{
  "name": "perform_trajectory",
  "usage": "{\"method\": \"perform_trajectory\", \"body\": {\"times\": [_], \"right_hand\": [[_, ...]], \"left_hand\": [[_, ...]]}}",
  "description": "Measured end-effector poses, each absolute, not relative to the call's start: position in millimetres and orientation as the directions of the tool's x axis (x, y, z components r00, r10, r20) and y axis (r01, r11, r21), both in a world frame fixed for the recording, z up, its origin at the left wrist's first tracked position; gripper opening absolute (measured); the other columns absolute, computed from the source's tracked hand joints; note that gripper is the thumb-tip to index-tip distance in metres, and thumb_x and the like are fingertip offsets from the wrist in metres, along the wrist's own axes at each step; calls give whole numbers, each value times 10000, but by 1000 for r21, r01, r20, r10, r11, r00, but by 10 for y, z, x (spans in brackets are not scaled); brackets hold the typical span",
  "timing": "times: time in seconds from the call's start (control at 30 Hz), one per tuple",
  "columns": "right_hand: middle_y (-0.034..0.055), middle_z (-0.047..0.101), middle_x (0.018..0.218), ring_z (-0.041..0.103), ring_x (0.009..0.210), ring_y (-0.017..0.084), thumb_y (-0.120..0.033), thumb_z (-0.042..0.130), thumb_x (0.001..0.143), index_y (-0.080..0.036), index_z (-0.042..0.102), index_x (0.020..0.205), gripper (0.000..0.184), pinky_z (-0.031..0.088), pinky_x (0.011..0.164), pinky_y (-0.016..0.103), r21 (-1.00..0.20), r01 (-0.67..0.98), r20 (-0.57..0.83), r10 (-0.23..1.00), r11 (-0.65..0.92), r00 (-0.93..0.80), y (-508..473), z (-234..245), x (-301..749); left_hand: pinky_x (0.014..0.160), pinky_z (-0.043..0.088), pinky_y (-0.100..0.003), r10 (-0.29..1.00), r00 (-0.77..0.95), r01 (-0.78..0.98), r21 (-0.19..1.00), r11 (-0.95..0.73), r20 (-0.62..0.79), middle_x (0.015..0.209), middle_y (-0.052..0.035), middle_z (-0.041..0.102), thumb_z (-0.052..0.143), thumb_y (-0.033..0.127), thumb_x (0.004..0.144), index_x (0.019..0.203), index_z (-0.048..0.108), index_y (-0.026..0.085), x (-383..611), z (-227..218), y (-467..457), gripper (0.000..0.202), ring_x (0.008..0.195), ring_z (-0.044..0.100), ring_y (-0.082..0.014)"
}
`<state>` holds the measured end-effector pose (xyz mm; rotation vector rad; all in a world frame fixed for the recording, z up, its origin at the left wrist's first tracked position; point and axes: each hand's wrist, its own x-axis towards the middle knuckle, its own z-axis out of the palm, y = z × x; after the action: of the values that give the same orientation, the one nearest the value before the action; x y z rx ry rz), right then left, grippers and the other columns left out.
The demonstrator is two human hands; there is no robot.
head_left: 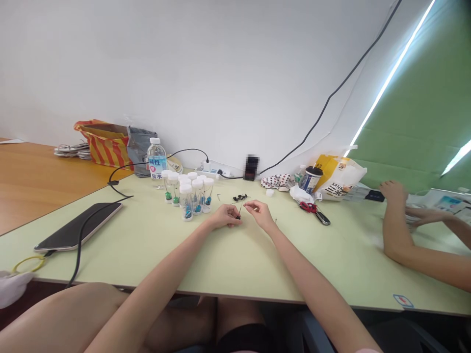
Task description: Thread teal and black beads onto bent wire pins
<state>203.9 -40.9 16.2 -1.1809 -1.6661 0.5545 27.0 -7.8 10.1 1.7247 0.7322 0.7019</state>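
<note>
Above the middle of the table, my left hand pinches a small black piece with a thin dark stem pointing up from it. My right hand is closed in a fingertip pinch close to the stem's upper end; whatever lies between those fingertips is too small to make out. Just beyond both hands lies a little cluster of black pieces. Left of my left hand stand several clear tubes with white caps, holding blue or green pieces on thin stems.
A water bottle stands behind the tubes. At left lies a dark tablet with a cable over it. Red-handled scissors and a black folding tool lie to the right. A co-worker's arms rest at the far right.
</note>
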Motion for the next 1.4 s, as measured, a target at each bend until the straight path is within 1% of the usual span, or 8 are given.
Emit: {"method": "perform_trajectory", "body": {"times": [0.4,0.63,0.77,0.87,0.93,1.03,1.23,1.4], "right_hand": [[31,594,807,498,666,119,-291,498,794,-196,645,817,176,379,607,243,-619,556,571,804,556,-168,-526,240,1986],[35,589,776,496,635,127,-326,512,793,-208,658,798,187,399,605,262,-621,520,614,776,586,-141,-458,158,2004],[39,596,784,524,678,134,-342,516,786,-209,667,812,203,404,599,249,-646,506,590,795,571,-144,-478,170,1983],[51,615,887,549,738,140,-361,468,806,-214,642,926,257,416,603,240,-708,481,554,829,518,-77,-442,197,2026],[59,621,924,561,757,142,-352,417,824,-202,598,1011,300,432,623,244,-764,468,523,851,445,46,-378,202,2129],[63,628,909,566,710,135,-279,440,792,-165,598,955,254,447,657,257,-805,524,460,850,278,255,-267,163,2374],[25,633,835,566,672,129,-164,491,712,-195,626,820,176,449,648,246,-708,706,275,925,12,261,-133,-4,2663],[24,616,880,566,737,134,-155,496,723,-224,627,852,196,437,674,251,-592,806,279,933,-19,227,50,-7,2509]], "left_hand": [[491,449,-217,736,669,96,971,-218,99,610,20,563,751,314,532,699,552,135,251,81,-56,315,491,538,-77],[597,471,-262,667,734,54,967,-247,130,682,-18,608,622,416,685,847,567,155,196,91,-23,312,568,576,-104],[586,464,-262,659,740,51,966,-253,133,667,-24,610,601,435,700,812,561,153,188,75,-7,306,564,579,-113],[586,462,-265,671,729,29,972,-232,138,648,-27,613,606,427,700,770,544,149,187,72,-7,293,561,577,-116],[591,462,-267,682,717,15,976,-217,140,636,-31,617,612,422,697,740,531,146,184,78,-10,290,564,577,-118],[594,460,-271,693,708,8,980,-197,133,620,-35,620,617,412,696,719,521,145,180,88,-12,285,565,576,-121],[614,453,-283,719,684,-32,989,-143,126,610,-29,623,630,400,688,707,506,149,164,72,16,280,566,571,-118],[613,440,-269,758,639,-84,992,-97,129,622,-21,618,640,392,681,709,492,154,144,35,43,281,576,561,-106]]}}
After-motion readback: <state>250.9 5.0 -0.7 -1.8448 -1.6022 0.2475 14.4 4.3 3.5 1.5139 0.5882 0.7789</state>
